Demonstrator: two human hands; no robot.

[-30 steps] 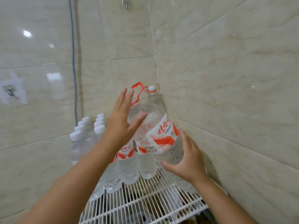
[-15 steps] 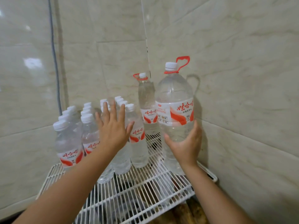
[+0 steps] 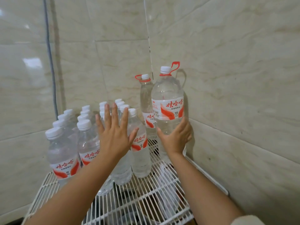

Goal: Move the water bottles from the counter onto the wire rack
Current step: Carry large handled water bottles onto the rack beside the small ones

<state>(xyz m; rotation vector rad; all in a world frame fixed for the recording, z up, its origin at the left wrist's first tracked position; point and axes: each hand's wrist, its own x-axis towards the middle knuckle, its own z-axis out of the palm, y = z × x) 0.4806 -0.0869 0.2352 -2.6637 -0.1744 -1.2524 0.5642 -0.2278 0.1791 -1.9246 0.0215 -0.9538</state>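
Tiled corner, marble-look walls; a grey cable (image 3: pixel 49 59) runs down the left wall. White wire rack (image 3: pixel 146 200) is pushed into the corner. Left and middle: small bottles (image 3: pixel 65 153) packed in tight rows, caps up, probably so they brace each other on the open wires. Left hand (image 3: pixel 114 135) flat in front of them, fingers straight and spread, gripping nothing. Looks like a guard against tipping. Right of that, a second large bottle (image 3: pixel 146 101) in the far corner. Right hand (image 3: pixel 176 138) wraps the lower body of the large bottle (image 3: pixel 167 108), fingers curled around it. It stands upright beside the right wall, base hidden behind the hand, so seating unconfirmed.
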